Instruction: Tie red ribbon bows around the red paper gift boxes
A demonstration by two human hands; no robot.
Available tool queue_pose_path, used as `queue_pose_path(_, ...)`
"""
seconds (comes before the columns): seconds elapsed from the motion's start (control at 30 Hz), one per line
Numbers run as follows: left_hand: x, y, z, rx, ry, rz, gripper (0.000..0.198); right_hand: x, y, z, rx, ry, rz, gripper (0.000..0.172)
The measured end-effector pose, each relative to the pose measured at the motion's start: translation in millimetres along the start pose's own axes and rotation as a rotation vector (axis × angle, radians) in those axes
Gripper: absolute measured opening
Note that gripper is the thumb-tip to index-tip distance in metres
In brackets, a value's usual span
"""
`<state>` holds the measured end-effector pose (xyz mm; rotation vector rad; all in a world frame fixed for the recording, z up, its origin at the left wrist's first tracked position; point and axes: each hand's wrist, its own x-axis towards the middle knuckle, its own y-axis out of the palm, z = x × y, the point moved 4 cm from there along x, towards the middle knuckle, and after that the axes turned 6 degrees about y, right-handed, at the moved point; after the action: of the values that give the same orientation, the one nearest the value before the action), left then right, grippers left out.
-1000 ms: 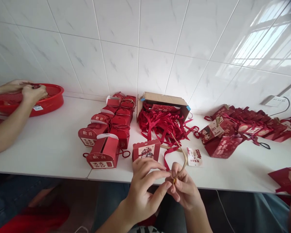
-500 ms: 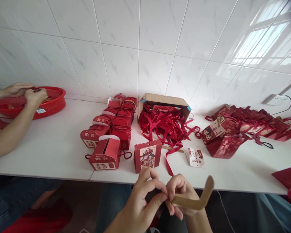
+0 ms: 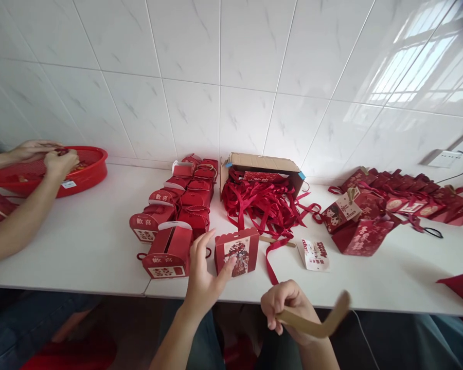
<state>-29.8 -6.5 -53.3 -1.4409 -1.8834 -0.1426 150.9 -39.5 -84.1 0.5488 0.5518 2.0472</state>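
Note:
My left hand [image 3: 205,277] is open, thumb and fingers spread, at the left side of a small red gift box [image 3: 250,253] with a printed picture on its front. The thumb overlaps the box front; I cannot tell whether it touches. Over the table's front edge, my right hand [image 3: 287,308] is closed on one end of a gold ribbon [image 3: 312,327]. The ribbon's free end sticks out to the right and bends upward. A printed paper tag [image 3: 314,255] and another gold strip [image 3: 280,241] lie on the table behind the right hand.
Red gift boxes [image 3: 170,251] stand in rows at left. Behind, a cardboard box [image 3: 266,161] spills red ribbons [image 3: 260,203]. More red boxes [image 3: 364,236] crowd the right. At far left a co-worker's hands [image 3: 57,159] are over a red basket [image 3: 96,177]. The white table's front edge [image 3: 100,290] runs below.
My left hand has moved away from the right hand, up and left to the small gift box, and its fingers have spread. My right hand keeps hold of the gold ribbon.

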Motion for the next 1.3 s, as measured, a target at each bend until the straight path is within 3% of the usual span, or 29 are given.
queue_pose_path(0.07,10,10.0,9,-0.036,-0.021,0.142,0.056,-1,-1,3,-0.034,-0.079,0.023,0.005)
queue_pose_path(0.13,18,17.9,15,-0.069,-0.03,0.238,0.042,-2,-2,5,-0.07,-0.134,0.056,0.004)
queue_pose_path(0.27,25,22.3,24,-0.087,-0.046,0.199,0.016,-4,-3,10,-0.169,-0.18,0.091,0.01)
queue_pose_path(0.4,23,19.4,26,-0.124,-0.092,0.138,0.017,-4,-9,18,-0.413,-0.215,-0.123,0.006)
queue_pose_path(0.53,12,23.6,19,-0.294,-0.218,0.237,0.021,4,-17,19,-0.735,-0.283,-0.379,0.007)
queue_pose_path(0.8,-13,28.8,5,-0.451,-0.298,0.282,0.027,19,-16,3,-1.046,-0.459,-0.572,0.009)
queue_pose_path(1.03,-21,31.6,-5,-0.495,-0.286,0.312,0.026,19,-16,0,-1.058,-0.473,-0.574,0.01)
queue_pose_path(1.17,-25,30.1,-7,-0.5,-0.211,0.327,0.021,15,-15,-1,-0.983,-0.523,-0.587,0.008)
queue_pose_path(1.3,-32,26.4,-3,-0.516,-0.111,0.333,0.021,13,-15,-1,-0.816,-0.529,-0.589,0.032)
